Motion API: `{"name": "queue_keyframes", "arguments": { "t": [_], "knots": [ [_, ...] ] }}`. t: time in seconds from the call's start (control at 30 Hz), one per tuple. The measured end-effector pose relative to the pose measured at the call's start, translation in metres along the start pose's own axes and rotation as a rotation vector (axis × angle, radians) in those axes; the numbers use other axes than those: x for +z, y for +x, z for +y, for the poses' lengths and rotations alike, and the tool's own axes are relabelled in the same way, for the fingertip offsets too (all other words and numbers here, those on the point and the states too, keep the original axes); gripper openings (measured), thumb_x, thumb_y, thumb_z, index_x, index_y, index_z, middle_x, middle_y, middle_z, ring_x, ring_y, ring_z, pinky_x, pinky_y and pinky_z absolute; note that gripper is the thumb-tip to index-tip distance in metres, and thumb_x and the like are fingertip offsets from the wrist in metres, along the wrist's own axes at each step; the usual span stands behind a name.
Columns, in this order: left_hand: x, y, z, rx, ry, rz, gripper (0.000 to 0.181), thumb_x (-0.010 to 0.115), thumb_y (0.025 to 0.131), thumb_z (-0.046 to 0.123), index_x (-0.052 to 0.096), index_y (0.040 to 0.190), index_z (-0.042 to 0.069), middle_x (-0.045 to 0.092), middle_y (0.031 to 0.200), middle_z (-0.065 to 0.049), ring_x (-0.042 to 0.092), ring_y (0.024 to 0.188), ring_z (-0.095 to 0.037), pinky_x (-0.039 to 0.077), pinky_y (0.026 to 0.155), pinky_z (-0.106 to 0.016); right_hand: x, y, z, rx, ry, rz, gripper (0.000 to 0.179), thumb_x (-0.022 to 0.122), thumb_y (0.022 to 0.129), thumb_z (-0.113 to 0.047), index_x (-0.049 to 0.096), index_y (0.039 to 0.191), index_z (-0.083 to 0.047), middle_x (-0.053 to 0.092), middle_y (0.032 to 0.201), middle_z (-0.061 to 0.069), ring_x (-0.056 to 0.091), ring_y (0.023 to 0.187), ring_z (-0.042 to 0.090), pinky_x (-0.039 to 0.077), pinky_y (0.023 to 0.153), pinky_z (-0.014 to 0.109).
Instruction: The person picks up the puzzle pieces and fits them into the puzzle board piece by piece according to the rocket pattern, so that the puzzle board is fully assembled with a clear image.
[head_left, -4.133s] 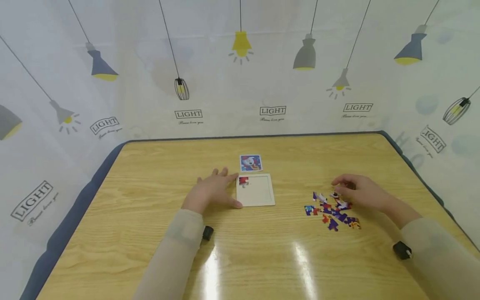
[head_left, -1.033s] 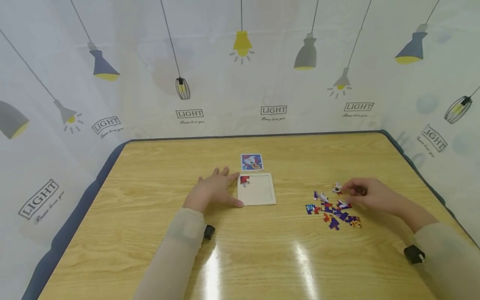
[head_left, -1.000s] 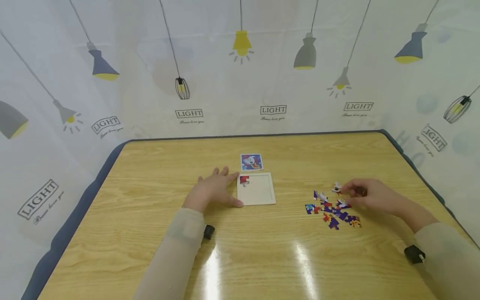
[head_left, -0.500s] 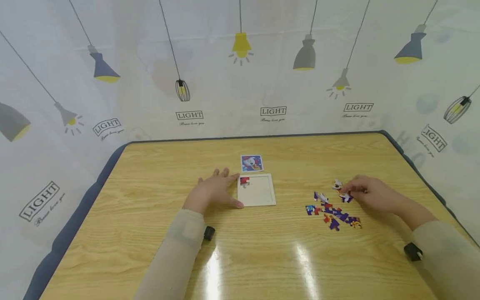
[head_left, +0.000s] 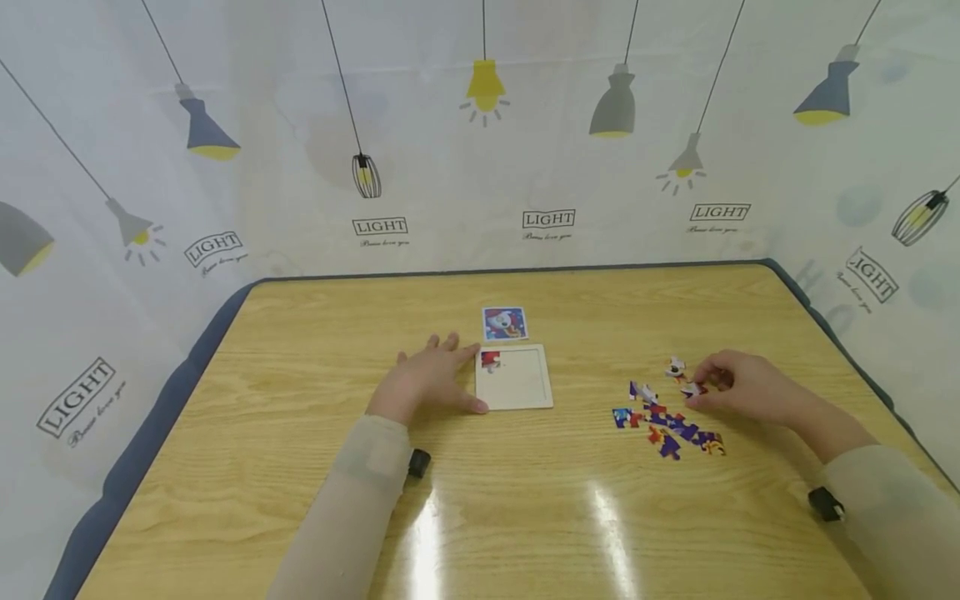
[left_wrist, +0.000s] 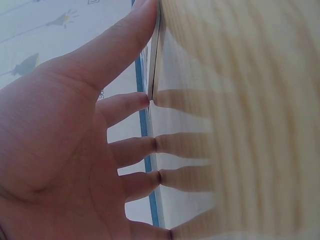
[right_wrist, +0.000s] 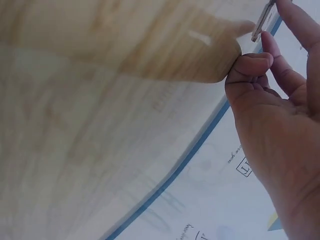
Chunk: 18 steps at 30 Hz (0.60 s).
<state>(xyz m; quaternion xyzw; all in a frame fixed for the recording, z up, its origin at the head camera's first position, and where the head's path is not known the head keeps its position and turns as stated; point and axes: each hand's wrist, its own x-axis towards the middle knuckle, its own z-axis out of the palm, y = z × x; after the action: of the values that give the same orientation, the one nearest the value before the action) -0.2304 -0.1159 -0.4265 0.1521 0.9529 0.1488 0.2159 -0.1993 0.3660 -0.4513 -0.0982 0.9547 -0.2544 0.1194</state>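
My left hand (head_left: 427,379) lies spread beside the white puzzle tray (head_left: 517,387), thumb and index fingertips touching its left edge. One red-and-white jigsaw piece (head_left: 491,360) sits in the tray's upper left corner. On the right, my right hand (head_left: 742,387) pinches a purple-and-white jigsaw piece (head_left: 694,389) between thumb and fingertips. That piece (right_wrist: 262,22) shows edge-on and tilted in the right wrist view, with the other fingers curled below. Left of the hand lie a white dog-face piece (head_left: 675,369) and a loose heap of purple, red and orange pieces (head_left: 678,428).
A picture card (head_left: 505,323) of a white dog in a red hat lies just behind the tray. The wooden table (head_left: 517,517) has a dark blue edge, with a lamp-print curtain (head_left: 450,125) behind and at both sides.
My right hand has drawn back to the right from the heap, and the purple-and-white piece has shifted up, away from the other pieces. The left hand stays at the tray.
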Motion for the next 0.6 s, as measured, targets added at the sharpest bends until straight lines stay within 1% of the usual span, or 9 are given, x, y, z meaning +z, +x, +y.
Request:
{"name": "queue_keyframes", "arguments": {
  "t": [0.13,0.23,0.33,0.47,0.53,0.6],
  "knots": [
    [0.0004,-0.0002,-0.0017,0.001,0.003,-0.003,0.107,0.082,0.083,0.066,0.029,0.169,0.033,0.008,0.181,-0.011,0.002,0.167,-0.042,0.002,0.126,-0.082,-0.0009,-0.0007,0.0026,-0.01,0.04,-0.015,0.043,0.085,0.091,-0.032,0.068,0.12,-0.005,0.062,0.099,0.004,0.05,0.083,0.012,0.044,0.067,0.025],
    [0.0002,0.0,-0.0022,0.0,0.002,-0.006,0.107,0.082,0.083,0.066,0.029,0.169,0.033,0.007,0.181,-0.011,0.002,0.168,-0.042,0.001,0.126,-0.082,-0.0021,-0.0019,0.0043,-0.004,0.078,-0.032,0.045,0.082,0.093,-0.023,0.064,0.127,-0.001,0.061,0.104,0.007,0.05,0.085,0.012,0.044,0.067,0.026],
    [-0.0003,0.0003,-0.002,-0.001,0.0,-0.005,0.107,0.082,0.083,0.066,0.028,0.17,0.032,0.007,0.181,-0.011,0.002,0.168,-0.042,0.001,0.125,-0.082,-0.0027,-0.002,0.0035,0.016,0.076,-0.027,0.051,0.082,0.094,-0.03,0.063,0.131,0.001,0.063,0.11,0.012,0.052,0.088,0.014,0.045,0.068,0.027],
    [-0.0006,0.0004,-0.0019,0.002,-0.001,-0.003,0.107,0.082,0.083,0.066,0.028,0.17,0.032,0.008,0.181,-0.011,0.002,0.168,-0.042,0.001,0.125,-0.083,-0.0034,-0.0007,0.0006,0.026,0.018,0.001,0.06,0.083,0.093,-0.043,0.066,0.129,0.002,0.066,0.121,0.02,0.058,0.095,0.02,0.05,0.074,0.029],
    [-0.0007,0.0006,-0.0023,0.002,-0.002,-0.003,0.107,0.082,0.083,0.066,0.028,0.17,0.033,0.007,0.181,-0.01,0.002,0.168,-0.042,0.001,0.125,-0.083,-0.004,-0.0001,-0.0004,0.024,0.001,0.008,0.059,0.084,0.092,-0.044,0.068,0.127,0.002,0.067,0.123,0.021,0.058,0.096,0.022,0.051,0.075,0.031],
    [-0.001,0.0009,-0.0028,0.001,-0.005,-0.005,0.107,0.082,0.083,0.066,0.027,0.17,0.033,0.007,0.181,-0.01,0.001,0.168,-0.041,0.001,0.125,-0.082,-0.0041,0.0009,0.0001,0.018,-0.007,0.008,0.055,0.084,0.092,-0.042,0.07,0.125,0.0,0.067,0.12,0.019,0.057,0.093,0.021,0.049,0.073,0.03]
  ]
}}
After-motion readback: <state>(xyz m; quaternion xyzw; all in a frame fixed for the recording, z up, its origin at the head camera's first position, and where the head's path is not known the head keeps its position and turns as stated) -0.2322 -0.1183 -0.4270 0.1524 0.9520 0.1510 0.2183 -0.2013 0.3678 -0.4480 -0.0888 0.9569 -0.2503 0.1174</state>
